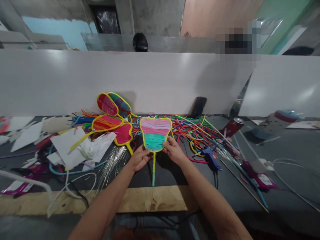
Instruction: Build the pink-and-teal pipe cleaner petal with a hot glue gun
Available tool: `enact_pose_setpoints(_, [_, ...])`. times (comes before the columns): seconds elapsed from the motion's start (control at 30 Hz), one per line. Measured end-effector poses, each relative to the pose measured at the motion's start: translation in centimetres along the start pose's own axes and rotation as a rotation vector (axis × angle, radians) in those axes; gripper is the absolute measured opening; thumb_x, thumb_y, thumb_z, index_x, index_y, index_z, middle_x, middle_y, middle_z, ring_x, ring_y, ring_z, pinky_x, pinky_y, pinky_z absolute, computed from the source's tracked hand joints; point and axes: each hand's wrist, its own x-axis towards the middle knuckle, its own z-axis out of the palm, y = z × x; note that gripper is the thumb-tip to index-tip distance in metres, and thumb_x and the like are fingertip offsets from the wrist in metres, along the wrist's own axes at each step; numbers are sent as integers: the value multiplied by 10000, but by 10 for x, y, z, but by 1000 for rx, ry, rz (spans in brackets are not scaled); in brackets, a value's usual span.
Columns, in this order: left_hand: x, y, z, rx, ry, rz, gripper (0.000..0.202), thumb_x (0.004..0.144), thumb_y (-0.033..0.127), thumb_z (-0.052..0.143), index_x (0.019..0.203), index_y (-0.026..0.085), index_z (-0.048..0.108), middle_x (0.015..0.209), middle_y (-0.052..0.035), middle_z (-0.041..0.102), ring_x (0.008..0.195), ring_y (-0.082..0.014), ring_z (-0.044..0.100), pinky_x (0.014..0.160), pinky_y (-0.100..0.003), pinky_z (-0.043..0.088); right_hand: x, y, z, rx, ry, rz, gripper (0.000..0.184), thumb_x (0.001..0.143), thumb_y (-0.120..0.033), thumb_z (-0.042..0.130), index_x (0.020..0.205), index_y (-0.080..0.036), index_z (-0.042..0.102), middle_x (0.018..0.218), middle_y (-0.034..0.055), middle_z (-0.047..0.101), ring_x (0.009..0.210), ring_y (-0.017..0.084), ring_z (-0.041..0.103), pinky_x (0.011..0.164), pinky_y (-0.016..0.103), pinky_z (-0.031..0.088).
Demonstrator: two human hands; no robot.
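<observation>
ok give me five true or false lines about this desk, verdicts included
1. The left hand and right hand both hold the paddle. True.
2. The glue gun lies to the left of both hands. False: it lies to their right.
3. The phone stands in front of the white board. True.
4. The can is blue. False: it is red.
5. The held paddle's stick points up at the board. False: it points down, toward the person.

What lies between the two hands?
In the head view, the lower end of the striped paddle and its handle lie between left hand and right hand.
</observation>
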Motion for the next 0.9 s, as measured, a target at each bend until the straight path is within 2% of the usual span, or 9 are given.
enact_pose_setpoints(0.17, [4,-11,-2,-55,-3,-90,344,689,164,761,1015,132,655,966,-110,739,920,-249,693,909,-439,512,-7,7,-10,-77,50,-6,461,636,-474,777,992,-237,603,916,11,680,731,130,628,676,271,530])
enact_pose_setpoints(0.3, [7,-11,-5,-103,33,-97,327,678,154,768,988,141,667,976,-98,743,900,-239,700,892,-424,531,-6,9,-22,-170,138,-42,391,696,-528,713,905,-231,567,857,0,638,655,110,594,627,262,507])
enact_pose_setpoints(0.43, [9,-11,-6,-137,47,-104,394,684,136,761,1062,142,652,1002,-107,737,925,-242,696,899,-419,531,-9,14,-23,-319,168,-87,358,740,-549,661,750,-215,531,734,-14,591,635,123,561,616,266,489])
enact_pose_setpoints(0.57, [9,-12,-6,-156,47,-117,486,696,121,750,1161,151,614,1017,-113,733,950,-254,691,904,-429,529,-10,16,-24,-457,183,-123,342,776,-566,592,761,-233,517,773,2,600,695,156,579,677,305,512])
enact_pose_setpoints(0.67, [9,-11,-7,-169,44,-115,502,700,119,745,1181,156,606,999,-101,739,930,-244,698,893,-412,540,-4,10,-36,-570,215,-151,296,792,-528,548,798,-232,547,824,25,620,773,180,598,754,345,517])
enact_pose_setpoints(0.8, [9,-10,-8,-179,57,-110,506,710,111,734,1195,167,603,975,-83,746,916,-232,701,885,-395,554,2,0,-53,-766,365,-246,224,757,-418,562,854,-216,569,869,54,619,847,210,579,841,392,469])
enact_pose_setpoints(0.9, [10,-10,-9,-176,55,-114,506,716,124,731,1203,156,601,979,-94,744,942,-250,695,900,-410,551,0,-2,-49,-891,396,-297,190,768,-375,532,860,-214,574,886,58,629,837,206,581,821,359,460])
